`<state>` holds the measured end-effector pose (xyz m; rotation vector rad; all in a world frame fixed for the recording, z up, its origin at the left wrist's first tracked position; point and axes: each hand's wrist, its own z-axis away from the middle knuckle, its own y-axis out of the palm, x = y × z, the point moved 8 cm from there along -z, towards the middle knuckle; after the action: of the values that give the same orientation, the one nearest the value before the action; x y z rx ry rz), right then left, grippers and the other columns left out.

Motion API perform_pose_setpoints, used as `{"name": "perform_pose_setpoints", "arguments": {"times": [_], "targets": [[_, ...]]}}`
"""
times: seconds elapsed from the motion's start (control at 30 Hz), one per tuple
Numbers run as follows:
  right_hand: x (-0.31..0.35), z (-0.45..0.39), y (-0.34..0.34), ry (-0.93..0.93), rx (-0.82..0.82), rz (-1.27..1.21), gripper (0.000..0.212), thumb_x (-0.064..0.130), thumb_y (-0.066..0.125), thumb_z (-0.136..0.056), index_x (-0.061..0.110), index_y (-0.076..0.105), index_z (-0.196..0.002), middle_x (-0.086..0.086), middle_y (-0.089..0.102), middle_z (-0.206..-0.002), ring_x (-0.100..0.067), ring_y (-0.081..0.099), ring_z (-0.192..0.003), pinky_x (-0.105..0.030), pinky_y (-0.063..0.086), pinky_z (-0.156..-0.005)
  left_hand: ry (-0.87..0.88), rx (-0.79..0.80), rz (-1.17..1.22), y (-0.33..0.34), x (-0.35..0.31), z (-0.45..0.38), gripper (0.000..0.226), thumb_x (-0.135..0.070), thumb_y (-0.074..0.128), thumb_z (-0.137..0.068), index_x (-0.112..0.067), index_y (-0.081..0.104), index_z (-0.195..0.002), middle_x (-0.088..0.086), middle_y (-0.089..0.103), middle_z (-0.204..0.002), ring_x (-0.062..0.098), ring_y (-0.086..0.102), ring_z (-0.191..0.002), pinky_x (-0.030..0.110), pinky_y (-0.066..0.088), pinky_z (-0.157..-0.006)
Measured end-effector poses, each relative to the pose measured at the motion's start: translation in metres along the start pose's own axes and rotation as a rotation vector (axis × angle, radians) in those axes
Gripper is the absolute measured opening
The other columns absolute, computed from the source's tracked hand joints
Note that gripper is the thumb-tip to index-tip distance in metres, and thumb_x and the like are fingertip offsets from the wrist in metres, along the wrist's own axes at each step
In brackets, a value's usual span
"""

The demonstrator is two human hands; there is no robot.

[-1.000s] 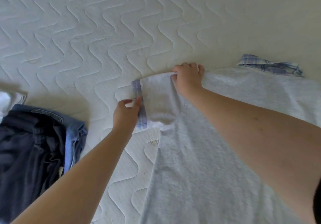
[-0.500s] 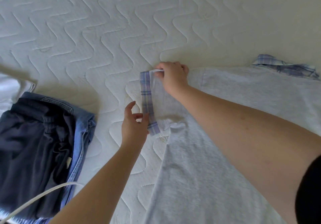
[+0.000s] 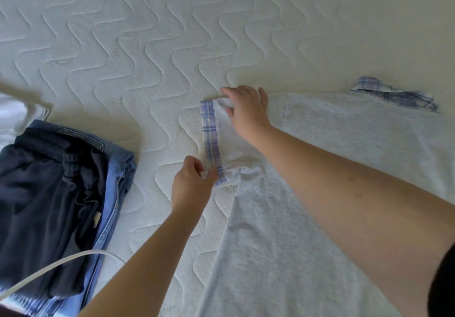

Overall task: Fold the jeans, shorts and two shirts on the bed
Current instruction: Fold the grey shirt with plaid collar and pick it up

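— Your hands first: where are they, and what are they doing?

— Both of your hands are on the grey shirt's point(image 3: 295, 230) left sleeve. Your right hand point(image 3: 246, 112) lies over the sleeve's far corner with its fingers spread and nearly straight, pressing the cloth flat. Your left hand point(image 3: 192, 186) is at the near end of the plaid cuff point(image 3: 211, 142), thumb and fingers pinching that end. The two hands are apart, with the length of the cuff between them.

— And the rest, biggest thing first?

— You have the white quilted mattress point(image 3: 147, 46) under everything. The grey shirt is spread flat on it, right of centre, running from the far shoulder line down to the bottom edge of view. Well left of the shirt is your pile: the dark navy shorts point(image 3: 44, 206) lie on top of the folded blue jeans point(image 3: 118, 169), whose edge shows along the pile's right side. Just beyond that pile, at the left edge, you can see a bit of a white garment point(image 3: 14, 117); I cannot tell what it is. At the shirt's far right is its plaid collar point(image 3: 394, 95). A white cord point(image 3: 49, 267) curves across the near part of the pile.
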<state>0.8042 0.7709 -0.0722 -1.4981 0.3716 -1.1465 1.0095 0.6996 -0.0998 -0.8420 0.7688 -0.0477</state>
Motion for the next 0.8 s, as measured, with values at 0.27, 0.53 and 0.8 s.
{"name": "perform_pose_setpoints", "arguments": {"times": [0.27, 0.53, 0.8], "targets": [[-0.122, 0.061, -0.076, 0.17, -0.064, 0.037, 0.045, 0.02, 0.051, -0.099, 0.021, 0.046, -0.144, -0.003, 0.054, -0.14, -0.025, 0.04, -0.135, -0.039, 0.023, -0.114, 0.352, 0.179, -0.045, 0.053, -0.095, 0.014, 0.017, -0.029, 0.064, -0.091, -0.025, 0.061, -0.107, -0.009, 0.059, -0.094, 0.006, 0.058, -0.082, 0.021, 0.048, -0.074], [-0.271, 0.167, -0.137, 0.327, -0.136, 0.098, 0.048, 0.02, 0.047, -0.1, 0.022, 0.04, -0.147, 0.001, 0.044, -0.148, -0.024, 0.031, -0.141, -0.039, 0.019, -0.116, 0.72, 0.249, -0.32, 0.177, -0.223, 0.057, 0.033, -0.027, 0.055, -0.096, -0.022, 0.057, -0.129, -0.001, 0.059, -0.121, 0.021, 0.053, -0.115, 0.037, 0.041, -0.101], [-0.433, 0.276, -0.206, 0.709, -0.276, 0.03, 0.052, 0.025, 0.052, -0.097, 0.018, 0.04, -0.147, -0.006, 0.041, -0.151, -0.03, 0.032, -0.14, -0.039, 0.023, -0.115, 1.12, 0.407, -0.56, 0.314, -0.354, 0.132, 0.045, -0.028, 0.05, -0.1, -0.022, 0.044, -0.144, 0.001, 0.045, -0.146, 0.022, 0.039, -0.136, 0.041, 0.032, -0.11]]}}
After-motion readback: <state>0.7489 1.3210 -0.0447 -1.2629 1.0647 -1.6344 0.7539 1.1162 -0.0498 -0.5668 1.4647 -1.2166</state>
